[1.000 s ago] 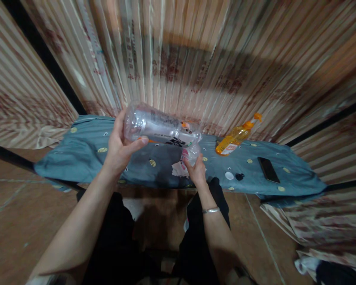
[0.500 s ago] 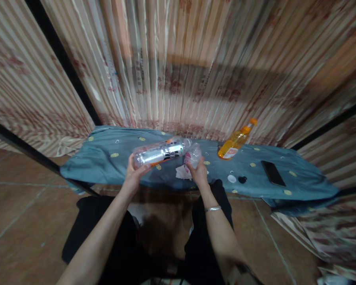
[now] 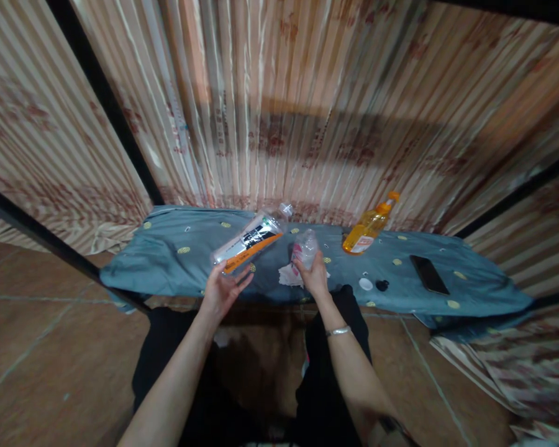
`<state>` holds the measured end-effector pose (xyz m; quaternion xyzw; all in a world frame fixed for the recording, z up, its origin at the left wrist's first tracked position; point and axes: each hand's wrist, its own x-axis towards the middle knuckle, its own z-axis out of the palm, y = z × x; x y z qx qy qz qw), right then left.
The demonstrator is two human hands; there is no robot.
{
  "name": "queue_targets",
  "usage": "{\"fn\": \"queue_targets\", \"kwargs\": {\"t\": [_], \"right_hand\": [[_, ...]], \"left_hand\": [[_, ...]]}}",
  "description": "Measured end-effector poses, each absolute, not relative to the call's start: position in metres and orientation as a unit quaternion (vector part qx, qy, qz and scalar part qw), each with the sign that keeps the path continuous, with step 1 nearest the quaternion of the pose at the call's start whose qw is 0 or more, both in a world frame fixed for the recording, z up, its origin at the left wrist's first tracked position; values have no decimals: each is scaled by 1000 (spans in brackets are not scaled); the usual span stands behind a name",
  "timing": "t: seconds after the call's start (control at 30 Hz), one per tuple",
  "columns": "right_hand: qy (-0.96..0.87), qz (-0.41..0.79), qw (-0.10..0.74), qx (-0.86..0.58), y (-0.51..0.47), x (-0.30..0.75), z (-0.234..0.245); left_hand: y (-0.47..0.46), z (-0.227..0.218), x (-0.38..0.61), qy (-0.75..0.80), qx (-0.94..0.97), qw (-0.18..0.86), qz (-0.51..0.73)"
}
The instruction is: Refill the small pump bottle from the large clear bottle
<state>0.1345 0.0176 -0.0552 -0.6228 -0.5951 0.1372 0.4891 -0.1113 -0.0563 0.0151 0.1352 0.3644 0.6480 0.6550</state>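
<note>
A large clear plastic bottle with a black and orange label lies tilted on the blue cloth of the table, neck pointing away. My left hand is just under its base with fingers spread, fingertips touching or nearly touching it. My right hand is wrapped round a small clear bottle with a pink label, which stands upright on the cloth. A scrap of torn label lies beside that hand.
An orange-capped bottle of yellow liquid lies to the right. Further right is a black phone, with a white cap and a black cap near the front edge. A striped curtain hangs behind; tiled floor is below.
My left hand has lowered the large bottle from mid-air onto the cloth and spread its fingers. My right hand stays on the small bottle. The view has pulled back.
</note>
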Motion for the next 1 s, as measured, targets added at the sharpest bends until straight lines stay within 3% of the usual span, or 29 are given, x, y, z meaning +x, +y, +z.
{"fn": "queue_targets", "kwargs": {"t": [0.27, 0.7, 1.0], "right_hand": [[-552, 193, 432, -686, 10, 131, -47], [-567, 218, 440, -661, -6, 135, -51], [-546, 156, 441, -695, -47, 222, -45]], "left_hand": [[-12, 5, -120, 366, 125, 683, 620], [6, -21, -128, 382, 118, 693, 599], [9, -17, -132, 386, 122, 687, 603]]}}
